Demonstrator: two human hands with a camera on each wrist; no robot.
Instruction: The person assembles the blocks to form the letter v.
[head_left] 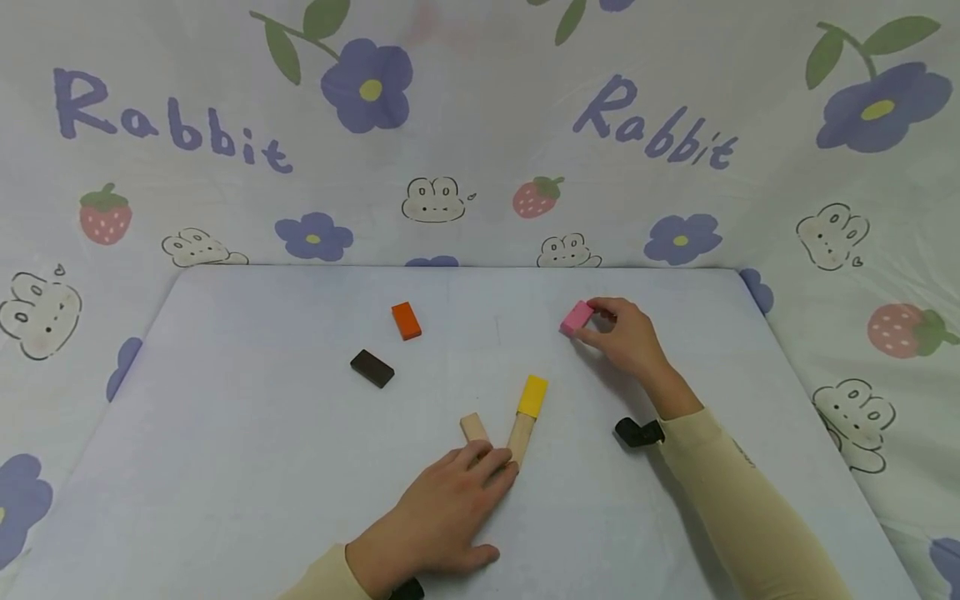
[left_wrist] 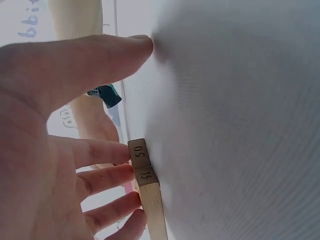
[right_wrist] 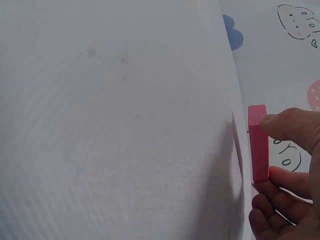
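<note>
My right hand (head_left: 626, 337) pinches a pink block (head_left: 576, 318) by its ends, thumb at the near end and fingers at the far one. In the right wrist view the pink block (right_wrist: 259, 145) appears narrow side on. Lower down, my left hand (head_left: 450, 508) rests its fairly straight fingers on two plain wooden blocks, its thumb held apart. Those fingers partly cover the left wooden block (head_left: 474, 427) and the right wooden block (head_left: 521, 437). Their near ends meet in a V and bear printed numbers in the left wrist view. A yellow block (head_left: 532, 396) adjoins the right one's far end.
An orange block (head_left: 407, 321) and a dark brown block (head_left: 372, 368) lie to the left on the white tabletop (head_left: 225, 467). Behind the table hangs a patterned cloth (head_left: 480, 125). Black wrist cameras sit at both sleeves.
</note>
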